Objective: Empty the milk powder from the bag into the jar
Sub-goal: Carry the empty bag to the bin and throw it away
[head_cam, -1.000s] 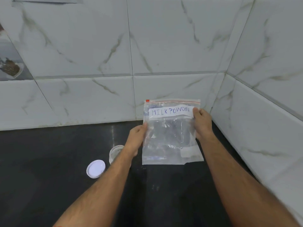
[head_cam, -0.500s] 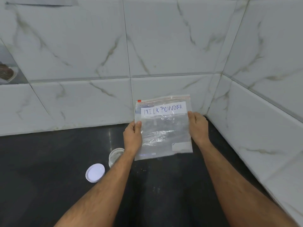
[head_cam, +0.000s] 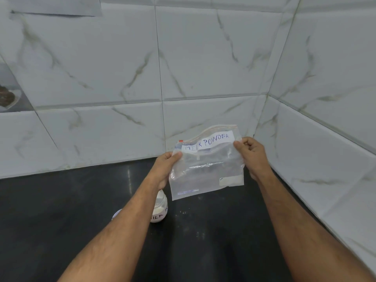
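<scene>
While both hands pinch the bag [head_cam: 205,176] by its top corners, left hand [head_cam: 165,169] and right hand [head_cam: 251,157], it hangs above the dark counter [head_cam: 61,210]; the jar [head_cam: 159,209] stands below-left, powder inside, lid [head_cam: 117,214] just beside.

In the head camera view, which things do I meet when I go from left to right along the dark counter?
White round lid → clear jar with white powder → left hand → clear plastic zip bag labelled MILK POWDER → right hand.
</scene>
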Motion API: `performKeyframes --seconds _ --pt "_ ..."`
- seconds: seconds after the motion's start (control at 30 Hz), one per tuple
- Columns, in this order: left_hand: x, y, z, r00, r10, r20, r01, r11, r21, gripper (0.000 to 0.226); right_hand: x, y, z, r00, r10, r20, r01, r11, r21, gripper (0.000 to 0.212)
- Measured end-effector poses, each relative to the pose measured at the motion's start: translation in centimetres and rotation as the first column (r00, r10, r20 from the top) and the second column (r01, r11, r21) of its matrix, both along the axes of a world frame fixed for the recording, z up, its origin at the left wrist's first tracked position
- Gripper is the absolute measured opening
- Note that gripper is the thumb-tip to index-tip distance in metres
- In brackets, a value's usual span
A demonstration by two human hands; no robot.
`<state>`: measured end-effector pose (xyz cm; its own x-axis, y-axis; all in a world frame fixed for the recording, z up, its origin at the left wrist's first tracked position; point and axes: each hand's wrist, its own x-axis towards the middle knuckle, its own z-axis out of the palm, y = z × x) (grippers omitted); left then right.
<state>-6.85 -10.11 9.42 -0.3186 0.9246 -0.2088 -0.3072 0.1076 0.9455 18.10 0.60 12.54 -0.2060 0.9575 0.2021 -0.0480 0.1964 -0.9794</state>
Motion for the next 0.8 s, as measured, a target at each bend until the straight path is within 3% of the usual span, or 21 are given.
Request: performKeyframes --seconds 0.1,0.2,0.37,0.57,0.8 --pt "0.2 0.0 0.4 1.0 0.01 -0.019 -0.01 1.0 0.023 0.007 0.5 -0.7 0.0 0.993 0.119 -0.005 -0.119 0.988 -0.094 0.006" --pt "0.3 -0.4 0.5 0.999 0.008 -0.052 -0.005 0.998 0.061 0.013 0.8 -1.5 0.0 0.983 0.184 0.008 -0.179 0.966 -0.188 0.018" --pt "-0.1 -1.0 0.4 0.998 -0.052 0.032 0.049 0.996 0.076 0.022 1.3 -2.5 -0.1 0.987 0.157 0.029 -0.148 0.97 -0.193 0.023" --pt "-0.2 -1.5 0.1 0.997 -0.033 -0.071 0.039 0.995 0.086 0.028 1.9 -3.2 0.2 0.989 0.089 0.114 -0.068 0.983 -0.173 0.022" --pt "0.0 -1.8 0.6 0.999 0.016 -0.052 -0.012 0.996 0.091 0.02 2.5 -4.2 0.5 0.994 0.113 0.01 -0.107 0.962 -0.25 0.017"
